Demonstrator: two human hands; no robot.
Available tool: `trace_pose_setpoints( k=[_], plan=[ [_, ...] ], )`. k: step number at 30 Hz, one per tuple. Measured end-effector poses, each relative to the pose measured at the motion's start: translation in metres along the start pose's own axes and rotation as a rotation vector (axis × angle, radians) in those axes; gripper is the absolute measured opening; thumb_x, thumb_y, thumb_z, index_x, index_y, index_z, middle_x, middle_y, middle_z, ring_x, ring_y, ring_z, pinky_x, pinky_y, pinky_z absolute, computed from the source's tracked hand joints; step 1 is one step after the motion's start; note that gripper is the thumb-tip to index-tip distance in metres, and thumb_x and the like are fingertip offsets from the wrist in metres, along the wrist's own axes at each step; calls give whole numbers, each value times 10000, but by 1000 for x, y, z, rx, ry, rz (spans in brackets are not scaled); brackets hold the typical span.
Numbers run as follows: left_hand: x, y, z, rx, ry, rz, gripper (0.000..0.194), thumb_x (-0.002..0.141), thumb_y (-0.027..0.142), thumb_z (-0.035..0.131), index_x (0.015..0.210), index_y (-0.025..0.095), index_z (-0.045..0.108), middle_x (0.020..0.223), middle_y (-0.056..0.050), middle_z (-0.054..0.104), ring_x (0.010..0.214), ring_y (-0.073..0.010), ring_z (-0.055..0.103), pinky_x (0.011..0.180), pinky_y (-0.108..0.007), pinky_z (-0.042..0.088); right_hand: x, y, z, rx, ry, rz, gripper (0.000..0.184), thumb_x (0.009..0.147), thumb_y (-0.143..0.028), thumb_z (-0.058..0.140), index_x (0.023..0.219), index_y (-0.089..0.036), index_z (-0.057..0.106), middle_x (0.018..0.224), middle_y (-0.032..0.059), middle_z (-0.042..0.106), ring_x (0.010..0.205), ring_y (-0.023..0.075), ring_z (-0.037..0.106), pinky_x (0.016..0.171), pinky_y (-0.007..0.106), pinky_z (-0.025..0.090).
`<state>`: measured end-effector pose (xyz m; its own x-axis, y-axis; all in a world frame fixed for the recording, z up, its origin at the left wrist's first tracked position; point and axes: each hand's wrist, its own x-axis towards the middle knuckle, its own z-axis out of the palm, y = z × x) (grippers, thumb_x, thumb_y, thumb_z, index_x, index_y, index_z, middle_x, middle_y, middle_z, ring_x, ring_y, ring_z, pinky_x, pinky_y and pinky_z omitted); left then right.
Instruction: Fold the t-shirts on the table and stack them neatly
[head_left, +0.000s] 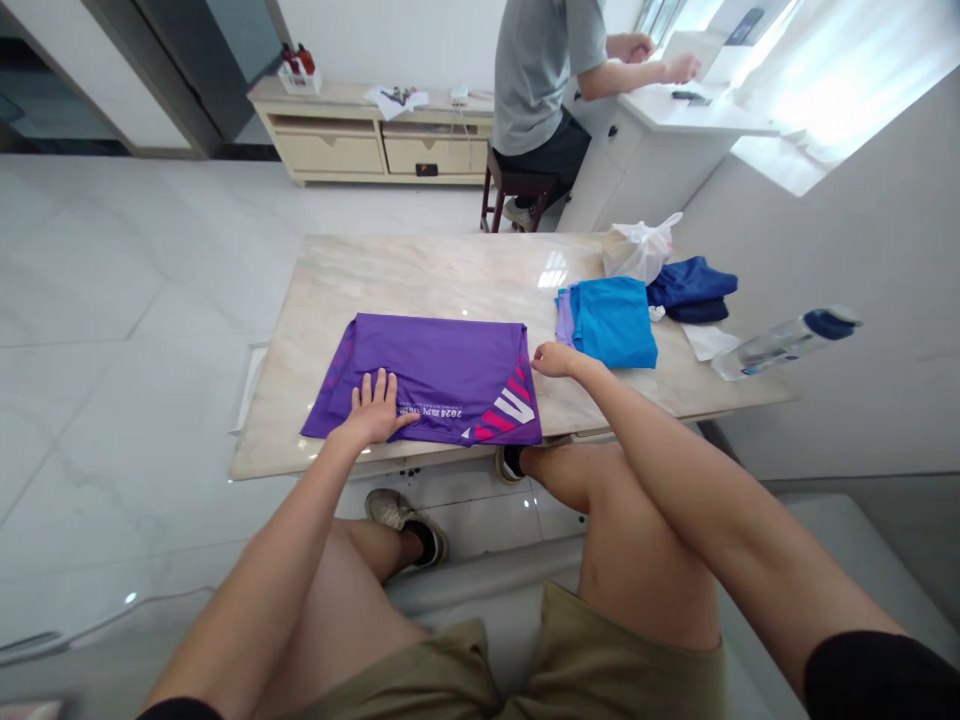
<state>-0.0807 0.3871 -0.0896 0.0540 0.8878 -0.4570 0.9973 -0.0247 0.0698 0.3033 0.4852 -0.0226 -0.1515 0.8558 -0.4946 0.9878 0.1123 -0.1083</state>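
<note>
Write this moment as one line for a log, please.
Left hand: flat on purple shirt | Right hand: at shirt's edge | Beside: folded blue clothes

Marble tables [420,270]: one. Hands in the foreground: two, comprising one left hand [379,408] and one right hand [555,360]. Folded garments on the table: four, comprising one purple T-shirt [442,375], one bright blue garment [613,322], one lilac garment [564,318] and one navy garment [691,288]. White plastic bags [637,250]: one. Plastic water bottles [784,345]: one. Seated co-workers [534,80]: one. Wooden stools [517,190]: one. Sideboards [367,150]: one.
</note>
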Motion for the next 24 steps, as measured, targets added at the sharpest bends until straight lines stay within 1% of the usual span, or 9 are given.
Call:
trace_pose_setpoints(
  k=[3,5,7,10,12,15,19,21,24],
  plan=[
    [3,8,-5,9,68,31,1125,1019,741,533,1810,29,171,1877,-292,95,1748,-518,75,1370,-714,187,6,22,-2,112,-48,110,388,1070,-334,618,1317,-93,796,1148,194,859,991,304,837,852,345,653],
    [-5,35,-7,-6,213,147,1014,1044,689,543,1782,39,293,1849,-304,240,1736,-498,177,1374,-690,199,11,27,-3,182,-50,171,349,1076,-286,587,1254,-89,813,1099,182,864,925,280,835,813,323,647],
    [-15,74,-9,-51,338,318,768,1093,578,526,1700,111,471,1778,-263,424,1666,-430,362,1364,-582,284,18,25,-3,193,-19,199,306,1050,-273,619,1157,-88,838,1097,197,862,987,301,832,875,328,636],
    [-25,139,-8,-64,330,487,516,1076,526,613,1422,150,688,1491,-254,653,1381,-410,591,1156,-528,479,30,17,-2,151,48,208,331,1032,-300,632,1182,-86,834,1262,242,828,1234,345,782,1011,332,595],
    [-26,175,-2,-41,313,552,537,1024,574,705,1360,155,700,1380,-247,677,1280,-403,609,1061,-512,509,38,13,1,139,103,230,384,1033,-321,617,1255,-75,810,1365,269,787,1317,363,747,1045,348,584],
    [-24,212,9,-35,293,569,623,947,600,814,1347,138,690,1322,-253,678,1242,-407,612,1022,-507,515,44,10,8,194,138,279,400,1038,-365,627,1224,-61,809,1264,278,816,1185,349,800,982,344,609],
    [-26,236,16,-98,222,478,538,956,461,843,1363,145,686,1297,-255,698,1242,-394,660,1015,-480,541,44,9,19,334,57,355,491,1100,-491,579,1114,-66,823,1023,239,848,912,305,834,844,327,631],
    [-28,240,15,-160,160,449,400,1035,356,735,1357,122,691,1291,-270,716,1229,-383,708,994,-467,563,42,6,23,330,79,374,564,1109,-580,562,1165,-80,817,1045,224,848,951,313,836,862,332,627],
    [-29,238,12,-310,55,451,272,1092,251,584,1292,133,726,1272,-280,754,1173,-374,771,959,-471,583,40,-3,29,313,123,377,667,1072,-689,583,1267,-90,799,1183,230,835,1119,345,815,920,350,616]
  ],
)
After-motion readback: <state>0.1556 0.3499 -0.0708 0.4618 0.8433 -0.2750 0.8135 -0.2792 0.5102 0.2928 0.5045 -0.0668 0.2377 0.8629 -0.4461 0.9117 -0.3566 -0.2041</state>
